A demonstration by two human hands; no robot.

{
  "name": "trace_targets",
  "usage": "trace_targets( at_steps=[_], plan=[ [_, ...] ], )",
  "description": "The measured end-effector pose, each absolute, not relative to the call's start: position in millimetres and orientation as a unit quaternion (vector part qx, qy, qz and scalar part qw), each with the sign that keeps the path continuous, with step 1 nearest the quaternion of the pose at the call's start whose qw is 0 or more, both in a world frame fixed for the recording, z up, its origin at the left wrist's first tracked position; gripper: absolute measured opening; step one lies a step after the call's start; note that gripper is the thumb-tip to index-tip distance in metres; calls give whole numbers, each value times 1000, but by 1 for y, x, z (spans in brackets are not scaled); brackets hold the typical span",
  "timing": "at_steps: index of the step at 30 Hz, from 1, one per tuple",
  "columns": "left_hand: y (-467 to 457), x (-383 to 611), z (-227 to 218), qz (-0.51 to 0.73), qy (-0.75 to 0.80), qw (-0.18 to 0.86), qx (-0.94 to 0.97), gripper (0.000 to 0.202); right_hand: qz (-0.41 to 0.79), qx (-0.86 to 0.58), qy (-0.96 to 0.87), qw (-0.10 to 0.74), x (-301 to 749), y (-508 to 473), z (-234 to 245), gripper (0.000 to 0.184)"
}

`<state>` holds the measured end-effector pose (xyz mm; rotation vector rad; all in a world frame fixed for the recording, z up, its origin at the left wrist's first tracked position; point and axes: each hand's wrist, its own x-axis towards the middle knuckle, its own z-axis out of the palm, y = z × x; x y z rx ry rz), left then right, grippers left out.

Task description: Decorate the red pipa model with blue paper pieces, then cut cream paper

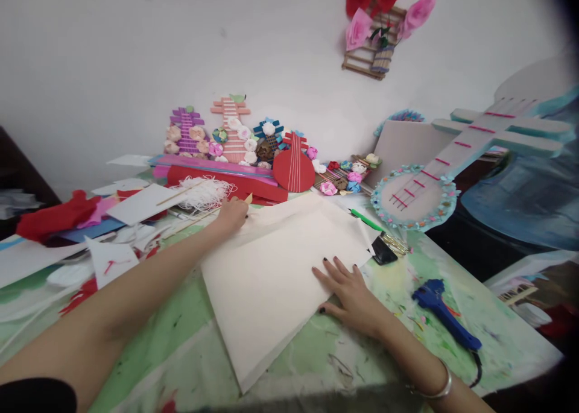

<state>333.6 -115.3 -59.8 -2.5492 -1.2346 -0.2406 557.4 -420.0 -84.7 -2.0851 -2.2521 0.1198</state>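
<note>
A large cream paper sheet (275, 268) lies across the green-stained table (181, 346). My right hand (348, 289) rests flat on the sheet's near right part, fingers spread. My left hand (231, 215) reaches to the sheet's far left corner, fingers closed around a thin wooden stick (248, 199) whose tip pokes out past the knuckles. A tangle of white string (203, 191) lies just beyond that hand.
A blue glue gun (441, 310) lies at the right, with a black binder clip (383, 251) and green pen (365, 219) nearby. Paper scraps and red fabric (54, 217) clutter the left. Craft guitars with paper flowers (253, 148) line the wall; a large foam guitar (425, 190) leans at right.
</note>
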Motion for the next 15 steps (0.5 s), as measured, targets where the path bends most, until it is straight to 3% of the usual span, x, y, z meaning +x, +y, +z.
trace_targets(
  at_steps=[8,15],
  plan=[
    [-110,324,-60,-101,-449,151,-875,25,116,-666,-735,46,572,-395,-81,63],
    [-105,310,-55,-125,-460,168,-863,33,111,-657,-744,49,574,-368,-84,63]
  ],
)
